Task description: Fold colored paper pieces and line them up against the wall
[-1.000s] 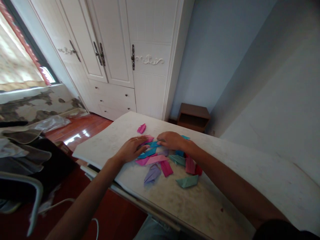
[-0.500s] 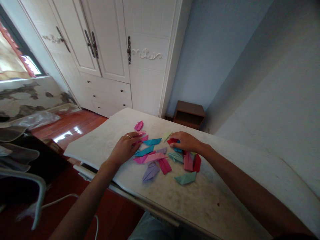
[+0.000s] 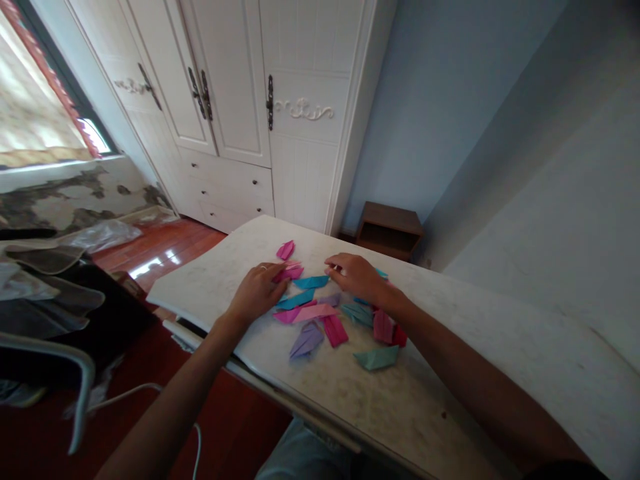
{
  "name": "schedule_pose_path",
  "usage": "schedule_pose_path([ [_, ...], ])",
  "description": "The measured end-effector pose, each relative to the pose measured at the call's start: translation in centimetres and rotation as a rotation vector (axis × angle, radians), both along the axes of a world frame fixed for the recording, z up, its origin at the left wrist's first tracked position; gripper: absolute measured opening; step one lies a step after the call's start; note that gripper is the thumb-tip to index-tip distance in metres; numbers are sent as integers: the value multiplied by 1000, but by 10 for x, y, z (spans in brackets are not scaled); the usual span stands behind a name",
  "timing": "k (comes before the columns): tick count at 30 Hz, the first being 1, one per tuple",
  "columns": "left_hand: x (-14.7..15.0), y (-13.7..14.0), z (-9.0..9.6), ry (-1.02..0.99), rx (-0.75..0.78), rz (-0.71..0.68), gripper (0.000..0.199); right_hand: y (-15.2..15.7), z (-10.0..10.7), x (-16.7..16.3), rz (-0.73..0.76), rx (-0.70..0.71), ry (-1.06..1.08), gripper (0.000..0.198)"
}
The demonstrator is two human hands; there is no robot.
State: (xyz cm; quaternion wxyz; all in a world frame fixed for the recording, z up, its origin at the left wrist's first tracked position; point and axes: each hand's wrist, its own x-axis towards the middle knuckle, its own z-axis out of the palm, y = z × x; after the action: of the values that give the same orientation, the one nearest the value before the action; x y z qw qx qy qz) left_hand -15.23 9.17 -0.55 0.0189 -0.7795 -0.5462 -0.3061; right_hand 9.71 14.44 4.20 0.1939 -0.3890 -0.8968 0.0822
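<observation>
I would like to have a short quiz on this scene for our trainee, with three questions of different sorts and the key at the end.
1. True or false: there is a ring on the left hand.

2. Which folded piece lies closest to the white wardrobe?
A) a purple one
B) a bright pink one
C) a mint-green one

3. Fill the gap: the brown nightstand is nearer to the ____ than to the other hand.

Key: 1. true; 2. B; 3. right hand

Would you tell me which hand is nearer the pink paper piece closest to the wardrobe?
Left. The left hand is just this side of that pink piece; the right hand is farther, to its right.
</observation>
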Motion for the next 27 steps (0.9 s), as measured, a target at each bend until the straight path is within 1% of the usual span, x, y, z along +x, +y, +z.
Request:
schedule_pose_path([
  [2, 1, -1, 2, -42, -9, -27, 38, -3, -1, -12, 107, 22, -30, 28],
  [5, 1, -1, 3, -76, -29, -12, 40, -5, -4, -32, 265, 25, -140, 28],
  [6, 1, -1, 3, -79, -31, -2, 41, -5, -5, -38, 297, 16, -173, 27],
  [8, 0, -1, 2, -81, -44, 4, 41, -4, -6, -49, 314, 1, -215, 24],
  [12, 1, 0, 1, -82, -82, 6, 43, 0, -8, -59, 248, 28, -234, 22],
  [17, 1, 2, -1, 31, -85, 58, 43, 3, -10, -58, 225, 98, -295, 26],
  [21, 0, 3, -2, 43, -66, 80, 39, 0, -8, -53, 163, 119, -341, 34],
  [24, 0, 2, -1, 21, -45, 102, 39, -2, -4, -46, 83, 125, -400, 42],
  [27, 1, 0, 3, -30, -12, 79, 37, -2, -2, -34, 0, 105, -434, 46],
])
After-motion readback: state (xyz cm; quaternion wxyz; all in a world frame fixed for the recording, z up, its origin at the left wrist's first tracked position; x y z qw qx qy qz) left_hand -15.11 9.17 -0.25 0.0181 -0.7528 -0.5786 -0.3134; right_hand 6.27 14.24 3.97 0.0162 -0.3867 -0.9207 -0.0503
